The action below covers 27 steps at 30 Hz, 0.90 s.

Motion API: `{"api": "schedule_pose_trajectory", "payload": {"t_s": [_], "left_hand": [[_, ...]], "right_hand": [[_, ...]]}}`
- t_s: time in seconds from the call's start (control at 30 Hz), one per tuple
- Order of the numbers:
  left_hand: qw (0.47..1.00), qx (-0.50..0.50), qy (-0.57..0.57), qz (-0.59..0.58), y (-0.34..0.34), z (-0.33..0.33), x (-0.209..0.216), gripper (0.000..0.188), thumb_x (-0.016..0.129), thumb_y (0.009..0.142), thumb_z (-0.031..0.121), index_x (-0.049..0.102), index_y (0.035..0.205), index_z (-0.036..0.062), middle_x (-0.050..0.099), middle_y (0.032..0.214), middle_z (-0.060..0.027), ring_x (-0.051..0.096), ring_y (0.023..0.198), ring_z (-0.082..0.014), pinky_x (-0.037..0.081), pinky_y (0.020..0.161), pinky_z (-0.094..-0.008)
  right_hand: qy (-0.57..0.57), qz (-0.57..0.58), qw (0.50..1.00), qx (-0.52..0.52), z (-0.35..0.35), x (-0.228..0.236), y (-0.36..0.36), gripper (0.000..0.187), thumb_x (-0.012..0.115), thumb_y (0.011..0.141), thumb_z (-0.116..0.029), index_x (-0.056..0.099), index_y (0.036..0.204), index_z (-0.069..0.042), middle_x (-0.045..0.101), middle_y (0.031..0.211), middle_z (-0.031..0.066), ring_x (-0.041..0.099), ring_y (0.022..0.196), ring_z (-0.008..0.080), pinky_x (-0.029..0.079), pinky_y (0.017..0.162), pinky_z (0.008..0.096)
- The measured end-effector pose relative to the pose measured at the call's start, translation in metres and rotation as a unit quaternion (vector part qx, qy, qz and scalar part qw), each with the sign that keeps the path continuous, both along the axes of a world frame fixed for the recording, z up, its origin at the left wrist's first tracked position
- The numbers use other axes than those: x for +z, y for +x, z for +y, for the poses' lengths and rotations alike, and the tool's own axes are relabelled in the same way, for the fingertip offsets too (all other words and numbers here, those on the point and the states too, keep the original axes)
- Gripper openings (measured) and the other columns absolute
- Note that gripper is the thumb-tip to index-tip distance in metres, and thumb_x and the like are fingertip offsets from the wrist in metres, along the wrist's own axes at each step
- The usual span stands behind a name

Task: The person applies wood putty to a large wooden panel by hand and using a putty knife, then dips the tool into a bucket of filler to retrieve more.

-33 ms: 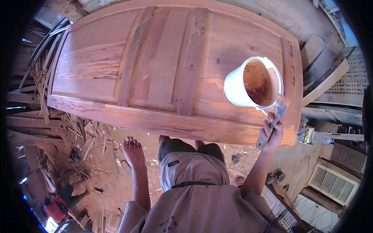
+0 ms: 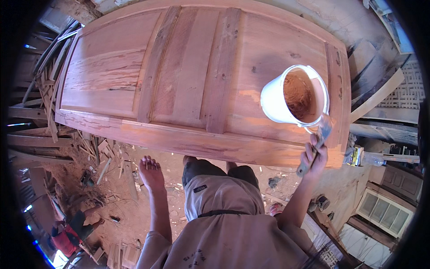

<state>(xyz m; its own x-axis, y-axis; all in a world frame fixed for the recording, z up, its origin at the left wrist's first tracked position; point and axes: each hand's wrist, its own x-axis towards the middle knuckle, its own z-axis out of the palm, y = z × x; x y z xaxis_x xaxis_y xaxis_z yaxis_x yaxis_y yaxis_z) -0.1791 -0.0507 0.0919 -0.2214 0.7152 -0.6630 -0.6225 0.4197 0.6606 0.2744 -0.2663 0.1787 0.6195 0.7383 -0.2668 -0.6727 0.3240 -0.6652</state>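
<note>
A large panelled wooden door (image 2: 188,67) lies flat in front of me, reddish brown with paler orange patches on its right part and near edge. On its right end stands a white bucket (image 2: 274,102), its mouth tilted into view and brown, paste-like matter inside. My right hand (image 2: 316,158) is closed around the handle of a flat paintbrush (image 2: 320,132). The brush's stained bristles point up, close to the bucket's near rim; whether they touch it I cannot tell. My left hand (image 2: 151,172) hangs off the door's near edge, its fingers loosely bent and nothing seen in them.
Wood strips (image 2: 50,85) are stacked beyond the door's left end. Offcuts and shavings cover the floor (image 2: 148,197). At the lower left another person (image 2: 67,240) in red sits low. A plastic bottle (image 2: 372,158) and a white-framed window (image 2: 386,212) are at the right.
The view has shifted very slightly, so the door and bucket sit a little further right. My right hand with the paintbrush is slightly further right and lower; the grip is the same.
</note>
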Motion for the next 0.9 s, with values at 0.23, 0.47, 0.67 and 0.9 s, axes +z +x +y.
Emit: {"api": "schedule_pose_trajectory", "payload": {"t_s": [0.23, 0.47, 0.67, 0.9], "left_hand": [[0.942, -0.072, 0.092, 0.316, -0.058, 0.144, -0.021, 0.023, 0.053, 0.102, 0.03, 0.061, 0.108, 0.0095, 0.064, 0.098, -0.0016, 0.057, 0.088, -0.0128, 0.044, 0.076, -0.0282], [0.662, -0.287, 0.306, 0.621, -0.114, 0.26, -0.099, 0.034, 0.059, 0.1, 0.027, 0.056, 0.119, -0.0002, 0.061, 0.114, -0.0148, 0.058, 0.107, -0.0289, 0.046, 0.091, -0.0407], [0.548, -0.337, 0.407, 0.648, -0.103, 0.256, -0.1, 0.04, 0.062, 0.098, 0.024, 0.052, 0.128, -0.0013, 0.057, 0.125, -0.0212, 0.055, 0.114, -0.0381, 0.044, 0.097, -0.046], [0.528, -0.362, 0.403, 0.654, -0.11, 0.255, -0.1, 0.047, 0.064, 0.097, 0.026, 0.049, 0.132, -0.0017, 0.056, 0.131, -0.0221, 0.052, 0.123, -0.0409, 0.041, 0.104, -0.0488]], "right_hand": [[-0.354, -0.128, 0.925, -0.048, 0.003, 0.007, -0.139, 0.054, 0.047, 0.106, -0.039, 0.036, 0.154, -0.018, 0.044, 0.081, -0.0018, 0.041, 0.049, 0.0066, 0.041, 0.042, 0.0242], [-0.475, -0.486, 0.73, 0.078, 0.047, -0.079, -0.256, 0.047, 0.057, 0.1, -0.012, 0.048, 0.146, -0.011, 0.064, 0.093, 0.0235, 0.067, 0.083, 0.0392, 0.053, 0.074, 0.0477], [-0.582, -0.49, 0.643, 0.085, 0.075, -0.105, -0.286, 0.047, 0.056, 0.1, -0.019, 0.049, 0.146, -0.018, 0.059, 0.085, 0.0238, 0.063, 0.069, 0.0441, 0.052, 0.062, 0.0514], [-0.616, -0.502, 0.59, 0.139, 0.076, -0.087, -0.288, 0.047, 0.056, 0.099, -0.019, 0.05, 0.145, -0.017, 0.06, 0.082, 0.0246, 0.062, 0.067, 0.0446, 0.051, 0.061, 0.0529]]}}
